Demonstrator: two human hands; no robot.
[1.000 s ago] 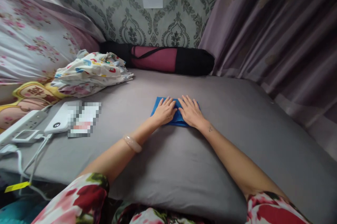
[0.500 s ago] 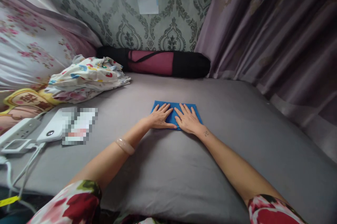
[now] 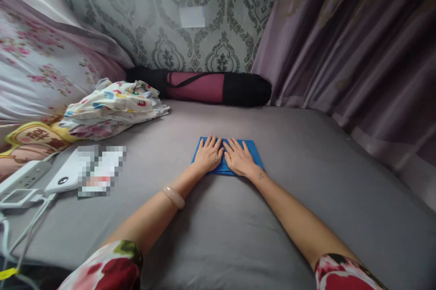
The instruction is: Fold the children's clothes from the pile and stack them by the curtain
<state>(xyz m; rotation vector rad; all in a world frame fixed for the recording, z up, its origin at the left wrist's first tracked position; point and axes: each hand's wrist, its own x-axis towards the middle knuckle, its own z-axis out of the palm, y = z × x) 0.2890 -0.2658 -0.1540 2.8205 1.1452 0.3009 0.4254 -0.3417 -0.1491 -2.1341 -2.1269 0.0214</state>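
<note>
A flat, folded blue cloth (image 3: 252,150) lies on the grey sheet (image 3: 218,231) of a bed, roughly mid-view. Both palms rest on top of it. My left hand (image 3: 209,154) covers its left half, fingers stretched out and pointing away from me. On the right half my right hand (image 3: 239,157) lies flat with the fingers apart. The two thumbs come near each other at the cloth's middle. Folded layers show along the near edge, between the wrists. Neither hand grasps anything.
At the back lies a long black and maroon bag (image 3: 195,86) against the wall. To the left are crumpled patterned clothes (image 3: 114,101), a white power bank (image 3: 70,169), a power strip (image 3: 25,176) and cables. Curtains (image 3: 340,31) hang at the right.
My left hand has shifted slightly right and turned its fingers more straight ahead. The right hand has moved a little left on the cloth. The view has tilted up slightly.
</note>
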